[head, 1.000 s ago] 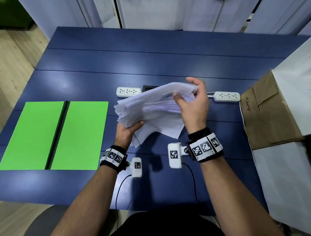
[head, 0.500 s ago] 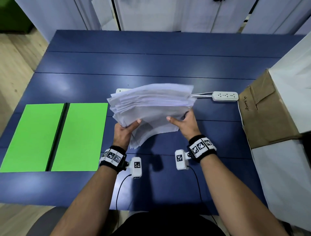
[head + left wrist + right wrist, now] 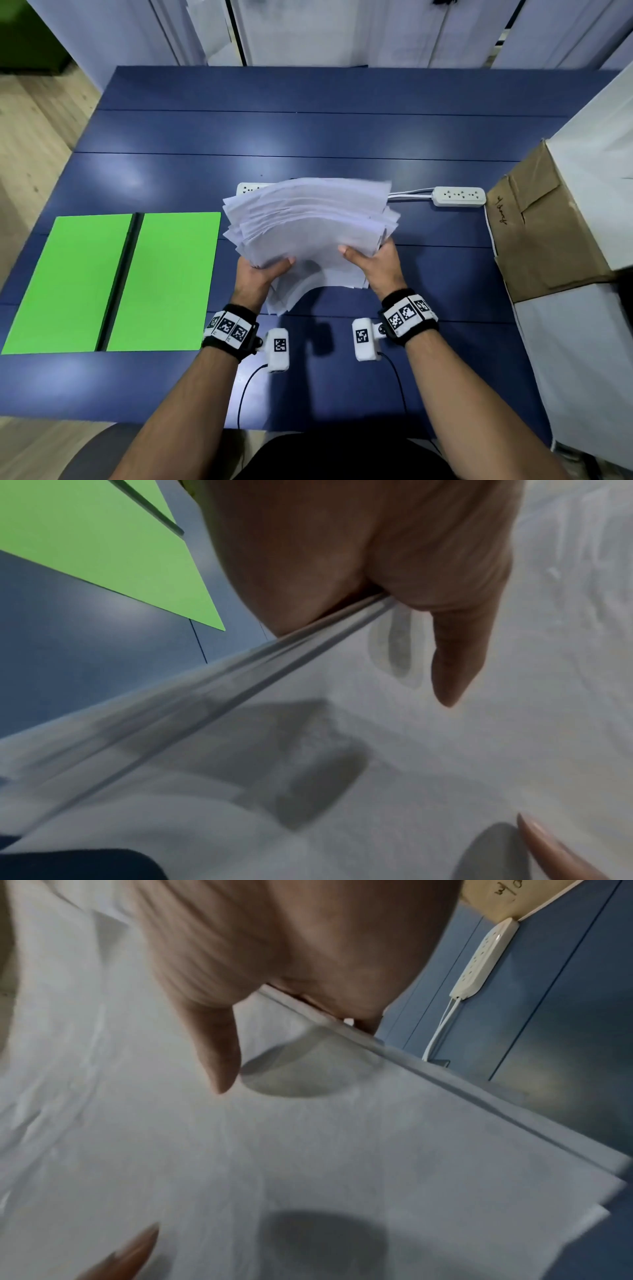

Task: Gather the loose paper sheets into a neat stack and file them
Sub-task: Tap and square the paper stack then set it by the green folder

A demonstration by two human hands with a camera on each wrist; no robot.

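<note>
- paper stack: thick, uneven, sheets fanned, edges not aligned. Held up off the blue table at its near edge, far end tilted up and away from the person.
- left hand: grips the near-left corner, thumb on top, fingers hidden below the sheets. Same grip as 0.5 s ago and 1.0 s ago.
- left wrist view: thumb pressed flat on the top sheet, paper edges wedged into the crook of the hand.
- right hand: grips the near-right corner, thumb on top, fingers underneath. 1.0 s ago it was up over the far-right top of the stack; by 0.5 s ago it had dropped to the near edge, and it is there now.
- right wrist view: thumb on the top sheet, sheet edges stepped, not flush.
- a few lower sheets sag below the grip, between the two hands.
- left of the left hand: open green folder, flat on the table, apart from the stack. Unmoved.
- beyond the grip: white power strip past the far-right corner, a second one mostly hidden behind the stack.
- right of the right hand: brown cardboard box at the table edge.
</note>
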